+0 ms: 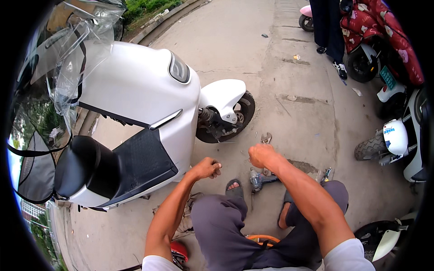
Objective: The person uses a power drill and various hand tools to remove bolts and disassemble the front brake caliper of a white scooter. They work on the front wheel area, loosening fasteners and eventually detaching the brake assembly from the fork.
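Note:
My left hand [206, 168] is held in the air beside the front of a white scooter [135, 67], with its fingers curled in and the thumb against them. My right hand [261, 156] is closed into a fist to the right of it, below the scooter's front wheel [244, 109]. Whatever either hand holds, if anything, is too small or hidden to make out. Just under my right hand lies a cordless drill [257, 179] with a long bit. An adjustable wrench [266, 138] rests on the ground beyond that hand, its lower part partly covered.
Hand tools [326, 175] lie by my right knee. A red rounded object [179, 249] is near my left elbow. Parked scooters [395, 137] line the right side, and a person in dark trousers [328, 31] stands at the far right. A kerb [158, 20] runs along the far left.

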